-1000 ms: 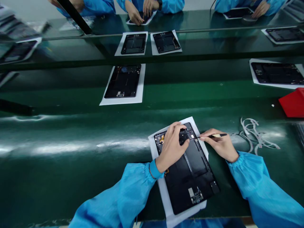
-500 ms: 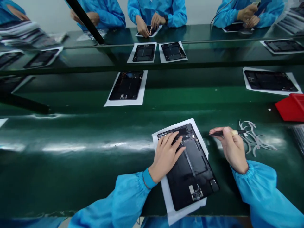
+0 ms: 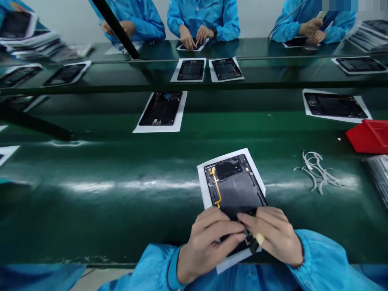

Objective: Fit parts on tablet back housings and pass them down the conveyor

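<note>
Left hand [image 3: 212,238] and right hand [image 3: 277,234] lay close together over tablet's [image 3: 238,190] near end; right clasped tool [image 3: 260,239], left's grip I couldn't tell; white strips [image 3: 317,166] right of tablet

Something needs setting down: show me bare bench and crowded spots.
Widest: bench left of the near tablet. Narrower: between that tablet and the white strips. Crowded: the tablet's lower end, under left hand and right hand; the far right, with red bin and clear stack.
</note>
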Available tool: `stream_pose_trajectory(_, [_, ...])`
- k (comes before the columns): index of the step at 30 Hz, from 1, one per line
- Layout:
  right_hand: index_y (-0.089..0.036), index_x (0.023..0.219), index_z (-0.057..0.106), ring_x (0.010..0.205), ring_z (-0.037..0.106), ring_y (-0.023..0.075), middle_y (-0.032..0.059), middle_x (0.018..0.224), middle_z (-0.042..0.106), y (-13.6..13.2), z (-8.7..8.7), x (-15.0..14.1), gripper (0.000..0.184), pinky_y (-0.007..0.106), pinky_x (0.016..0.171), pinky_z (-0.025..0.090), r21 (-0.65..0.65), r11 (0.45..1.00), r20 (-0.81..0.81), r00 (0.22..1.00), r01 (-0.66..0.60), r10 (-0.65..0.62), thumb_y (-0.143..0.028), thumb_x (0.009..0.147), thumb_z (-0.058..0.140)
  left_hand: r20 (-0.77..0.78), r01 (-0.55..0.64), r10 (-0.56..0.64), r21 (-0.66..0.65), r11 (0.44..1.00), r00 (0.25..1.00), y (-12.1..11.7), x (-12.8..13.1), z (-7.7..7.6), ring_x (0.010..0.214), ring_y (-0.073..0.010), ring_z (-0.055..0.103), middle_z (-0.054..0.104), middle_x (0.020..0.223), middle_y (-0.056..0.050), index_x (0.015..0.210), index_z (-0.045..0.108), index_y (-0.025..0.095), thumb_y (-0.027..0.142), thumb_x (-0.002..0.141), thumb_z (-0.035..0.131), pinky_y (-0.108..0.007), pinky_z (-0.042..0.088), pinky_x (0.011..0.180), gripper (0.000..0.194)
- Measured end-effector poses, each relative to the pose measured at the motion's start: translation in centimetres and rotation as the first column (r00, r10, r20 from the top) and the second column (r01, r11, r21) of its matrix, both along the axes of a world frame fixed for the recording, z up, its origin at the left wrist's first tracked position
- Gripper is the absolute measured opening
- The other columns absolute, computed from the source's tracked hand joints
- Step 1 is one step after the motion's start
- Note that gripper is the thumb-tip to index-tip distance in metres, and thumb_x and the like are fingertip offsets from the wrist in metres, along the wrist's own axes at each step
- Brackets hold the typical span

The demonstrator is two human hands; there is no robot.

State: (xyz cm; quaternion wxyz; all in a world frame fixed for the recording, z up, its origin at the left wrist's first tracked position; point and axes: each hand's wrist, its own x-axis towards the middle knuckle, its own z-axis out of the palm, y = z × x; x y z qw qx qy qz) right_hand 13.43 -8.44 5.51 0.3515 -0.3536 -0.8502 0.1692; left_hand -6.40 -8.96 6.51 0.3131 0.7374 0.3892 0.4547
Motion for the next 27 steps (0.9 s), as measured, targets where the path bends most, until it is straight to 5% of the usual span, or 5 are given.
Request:
stream_pose_trajectory(3, [-0.013,0.127,0.056,0.055,0.055,0.0168,0.0014,0.059,0.056,-0.9,0.2,0.1,0.036,0.030,0.057,0.046,0.150,0.988,0.124,0.992,-0.026,0.008,-0.013,0.095,0.040,0.099,-0.077,0.111,-0.299,0.951,0.989,-2.2,-0.1,-0.3,0.056,-0.0118,0.053,0.058,0.066,0.000,0.084,0.060,0.019,0.036,0.084,0.065,-0.023,0.043,0.053,0.017])
stream_pose_trajectory(7, [-0.010,0.135,0.051,0.057,0.055,0.0181,0.0028,0.061,0.058,-1.3,-0.1,0.3,0.041,0.032,0.059,0.047,0.225,0.972,0.212,0.977,-0.062,0.014,-0.014,0.095,0.040,0.134,0.067,0.039,-0.705,0.706,0.990,-2.4,0.4,-0.6,0.054,-0.0100,0.052,0.060,0.062,-0.001,0.073,0.061,0.016,0.038,0.088,0.059,-0.021,0.042,0.053,0.027])
stream_pose_trajectory(11, [-0.012,0.135,0.048,0.056,0.057,0.0170,0.0015,0.063,0.059,-1.5,0.2,0.8,0.041,0.030,0.057,0.048,0.080,0.996,0.158,0.987,-0.042,0.029,-0.014,0.095,0.045,0.229,0.133,0.093,-0.801,0.583,0.969,-1.5,0.9,-0.4,0.052,-0.0099,0.055,0.068,0.068,-0.004,0.074,0.066,0.014,0.035,0.086,0.062,-0.021,0.044,0.053,0.024])
stream_pose_trajectory(19, [-0.013,0.118,0.058,0.063,0.065,0.0151,0.0056,0.082,0.072,-2.4,2.3,2.2,0.030,0.027,0.059,0.053,-0.036,0.996,0.239,0.969,0.078,-0.067,-0.020,0.100,0.035,0.150,0.098,-0.008,-0.605,0.790,0.989,-1.3,2.3,-1.4,0.062,-0.0121,0.060,0.070,0.072,-0.004,0.086,0.076,0.017,0.025,0.088,0.061,-0.019,0.047,0.058,0.017])
stream_pose_trajectory(27, [0.004,0.108,0.060,0.051,0.061,0.0197,0.0099,0.064,0.064,-3.8,4.8,1.4,0.039,0.032,0.047,0.051,0.190,0.980,0.588,0.806,-0.057,-0.067,-0.002,0.091,0.025,-0.009,0.103,-0.115,-0.377,0.921,0.993,-2.3,3.0,-0.5,0.066,-0.0114,0.063,0.068,0.074,-0.003,0.085,0.072,0.016,0.010,0.090,0.055,-0.016,0.049,0.063,0.019])
